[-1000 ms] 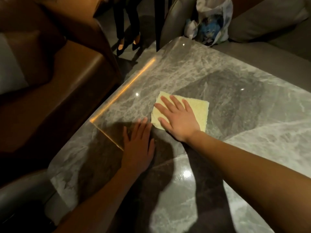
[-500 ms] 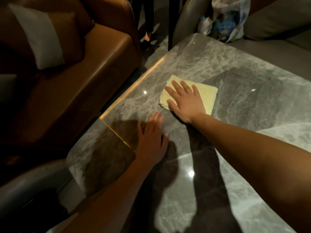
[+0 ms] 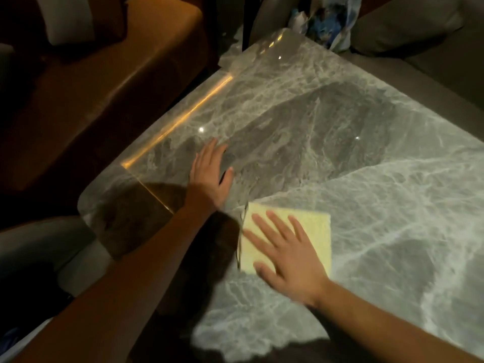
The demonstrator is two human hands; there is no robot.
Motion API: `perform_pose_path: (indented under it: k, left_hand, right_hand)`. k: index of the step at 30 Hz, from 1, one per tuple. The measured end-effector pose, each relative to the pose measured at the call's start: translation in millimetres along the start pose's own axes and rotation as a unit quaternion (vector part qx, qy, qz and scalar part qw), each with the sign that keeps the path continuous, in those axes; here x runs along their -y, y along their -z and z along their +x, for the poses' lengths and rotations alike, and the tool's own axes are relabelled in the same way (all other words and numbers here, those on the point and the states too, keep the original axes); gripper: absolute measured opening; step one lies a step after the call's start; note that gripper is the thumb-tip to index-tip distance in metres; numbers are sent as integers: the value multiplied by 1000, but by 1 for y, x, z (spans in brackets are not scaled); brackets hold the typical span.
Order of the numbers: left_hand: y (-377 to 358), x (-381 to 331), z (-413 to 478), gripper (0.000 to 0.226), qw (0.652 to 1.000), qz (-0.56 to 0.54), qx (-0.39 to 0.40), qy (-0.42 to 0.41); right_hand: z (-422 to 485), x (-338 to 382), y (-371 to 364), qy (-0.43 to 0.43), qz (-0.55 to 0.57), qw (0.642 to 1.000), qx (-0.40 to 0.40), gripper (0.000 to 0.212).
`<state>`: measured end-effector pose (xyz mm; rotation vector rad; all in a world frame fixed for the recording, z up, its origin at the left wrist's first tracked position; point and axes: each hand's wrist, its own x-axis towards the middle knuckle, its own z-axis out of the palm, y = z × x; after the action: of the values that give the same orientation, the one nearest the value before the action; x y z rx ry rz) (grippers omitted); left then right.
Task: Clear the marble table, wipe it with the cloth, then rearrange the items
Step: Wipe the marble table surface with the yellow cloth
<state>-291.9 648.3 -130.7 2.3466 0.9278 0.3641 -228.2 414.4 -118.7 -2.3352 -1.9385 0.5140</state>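
A pale yellow folded cloth (image 3: 315, 226) lies flat on the grey marble table (image 3: 366, 153), near its front left part. My right hand (image 3: 288, 255) presses down on the cloth with the fingers spread, covering its near half. Flat on the bare marble, my left hand (image 3: 210, 176) rests a little beyond and to the left of the cloth, fingers apart and holding nothing. Nothing else stands on the table.
A brown leather sofa (image 3: 104, 82) with a white cushion (image 3: 68, 19) runs along the table's left side. A grey sofa (image 3: 419, 43) lies behind the table. A plastic bag (image 3: 330, 19) sits at the far corner. A grey seat (image 3: 39, 247) is at near left.
My right hand has dragged the cloth back toward me and to the right across the marble. My left hand has stayed flat on the table near the left edge.
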Motion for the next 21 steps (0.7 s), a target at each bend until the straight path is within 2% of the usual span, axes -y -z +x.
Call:
perform_pose_path:
  k: [4,8,14,18,21]
  left_hand:
    - [28,28,-23,55,994,96,41,-32]
    - [56,62,-38,56,983,174,34,51]
    - [53,65,-50,49,987,152,-14,56]
    - [57,65,-50,52,992,99,-33,64]
    - [59,63,-50,54,994,82,-39,67]
  right_hand:
    - [-48,27,-20,53,-5,998,21,62]
    - [-43,24,-16,88,-42,995,36,60]
    - [-13,19,-15,138,-78,987,24,61]
    - [48,16,-2,157,-74,985,21,60]
    - [108,18,10,137,-79,987,13,65]
